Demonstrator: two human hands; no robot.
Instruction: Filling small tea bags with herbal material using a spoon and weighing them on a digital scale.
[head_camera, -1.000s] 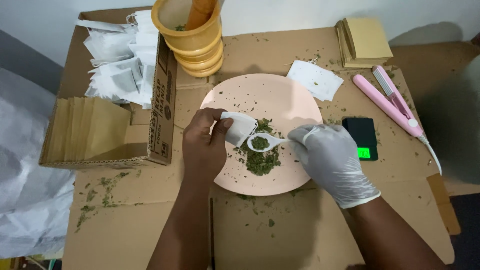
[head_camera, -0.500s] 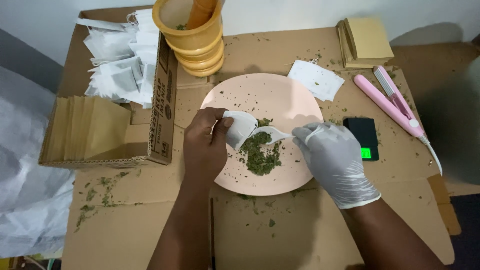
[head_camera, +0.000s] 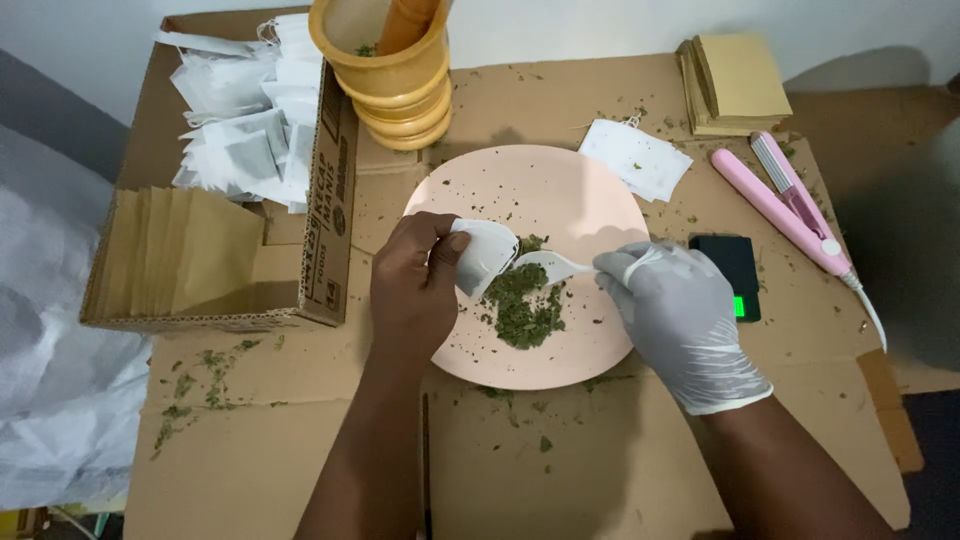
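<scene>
The white spoon (head_camera: 545, 264) was raised from the herb pile (head_camera: 522, 308) and tipped at the sachet (head_camera: 484, 256) mouth.

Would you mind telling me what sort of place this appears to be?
Probably a makeshift home workstation for filling tea bags by hand: flattened cardboard as the work surface, dried herbs on a plate, a small scale and a box of bags.

Green screen (head_camera: 740, 306) (beside plate (head_camera: 560, 185))

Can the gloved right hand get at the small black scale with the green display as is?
Probably yes: the small black scale lies just beside the right hand, nothing between, but the fingers hold a white plastic spoon.
</scene>
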